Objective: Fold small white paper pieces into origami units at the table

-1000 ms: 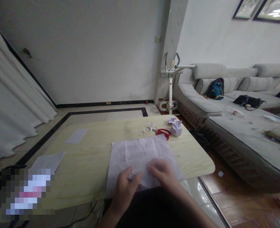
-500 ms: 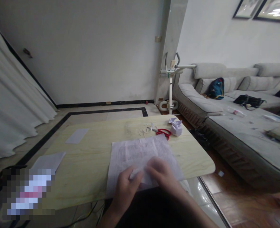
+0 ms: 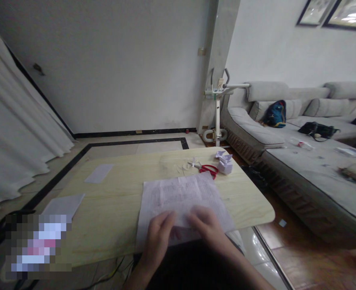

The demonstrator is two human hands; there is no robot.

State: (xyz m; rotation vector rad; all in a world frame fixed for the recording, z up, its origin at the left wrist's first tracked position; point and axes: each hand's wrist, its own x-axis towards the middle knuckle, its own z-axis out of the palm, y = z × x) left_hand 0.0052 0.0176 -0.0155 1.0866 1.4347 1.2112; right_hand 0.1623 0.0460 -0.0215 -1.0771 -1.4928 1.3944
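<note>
A creased printed sheet of paper (image 3: 178,191) lies flat at the table's near edge. My left hand (image 3: 160,229) is above its lower part, fingers curled and thumb pressed in. Across a small gap, my right hand (image 3: 206,223) is bent inward over the same sheet, its closed fingertips blurred. Something pale seems to be between the hands, but it blends with the sheet and I cannot make it out. Beyond the sheet's top edge rest red-handled scissors (image 3: 208,170), beside thin pale strips (image 3: 182,169). Folded white paper pieces (image 3: 224,163) sit to their right.
The pale wooden table (image 3: 114,217) also bears a small white sheet (image 3: 99,173) and a larger white sheet (image 3: 65,205) on the left. Next to that, a pixelated patch covers something. A grey sofa (image 3: 311,169) stands right, with exercise equipment (image 3: 217,112) behind the table.
My hands have drawn slightly apart over the sheet, the left fingers shifting and the right hand moving a little rightward. The view has shifted slightly; the table items have stayed put.
</note>
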